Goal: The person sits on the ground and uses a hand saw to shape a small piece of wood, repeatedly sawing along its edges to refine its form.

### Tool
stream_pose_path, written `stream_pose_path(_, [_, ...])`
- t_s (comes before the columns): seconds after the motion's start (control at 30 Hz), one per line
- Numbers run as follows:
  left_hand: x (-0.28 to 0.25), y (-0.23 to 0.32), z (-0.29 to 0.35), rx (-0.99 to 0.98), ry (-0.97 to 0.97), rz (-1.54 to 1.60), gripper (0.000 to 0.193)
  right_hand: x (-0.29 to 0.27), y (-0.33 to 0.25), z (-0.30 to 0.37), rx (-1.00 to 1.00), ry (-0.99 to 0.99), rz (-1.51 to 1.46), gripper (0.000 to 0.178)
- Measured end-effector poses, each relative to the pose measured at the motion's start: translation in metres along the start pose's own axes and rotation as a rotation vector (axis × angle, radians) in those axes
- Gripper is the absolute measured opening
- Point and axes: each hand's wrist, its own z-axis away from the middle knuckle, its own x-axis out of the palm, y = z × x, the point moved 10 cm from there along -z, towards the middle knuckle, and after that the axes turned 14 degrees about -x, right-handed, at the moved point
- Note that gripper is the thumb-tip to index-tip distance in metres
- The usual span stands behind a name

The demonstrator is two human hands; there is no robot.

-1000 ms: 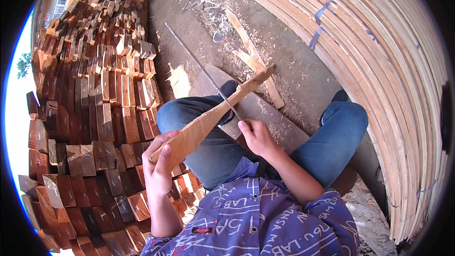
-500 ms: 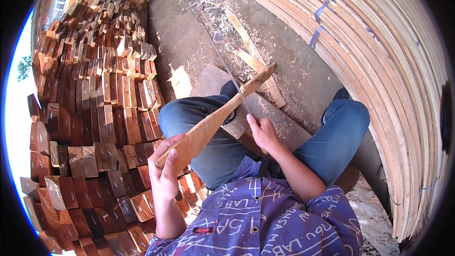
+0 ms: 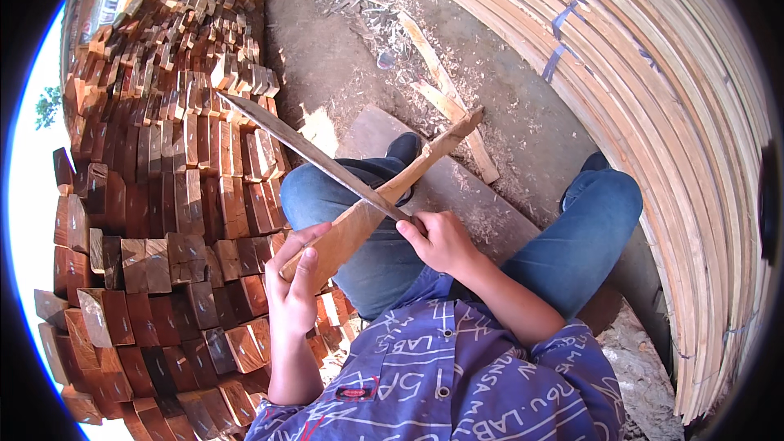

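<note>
My left hand (image 3: pixel 294 286) grips the wide near end of a pale, tapered piece of wood (image 3: pixel 359 229). The wood slants away to the upper right, over my bent left knee, and its narrow far end lies above a brown plank on the ground. My right hand (image 3: pixel 441 241) is closed round the handle of a machete (image 3: pixel 302 147), most of the handle hidden by the fingers. The long blade points to the upper left and crosses over the wood's middle; whether it touches there I cannot tell.
Stacked sawn timber blocks (image 3: pixel 188 261) rise along the left side. Long pale planks (image 3: pixel 653 114), tied with dark straps, curve up the right side. The brown plank (image 3: pixel 490 204) lies between my feet. Beyond it are wood offcuts (image 3: pixel 433 57) and shavings on the ground.
The machete has swung left, from pointing away past the wood's far part to pointing upper left across its middle. My right hand has come slightly nearer. My left hand still grips the wood.
</note>
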Motion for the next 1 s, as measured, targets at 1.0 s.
stream_pose_path(1.0, [0.048, 0.035, 0.041, 0.268, -0.118, -0.611, 0.034, -0.024, -0.019, 0.034, 0.04, 0.019, -0.056, 0.05])
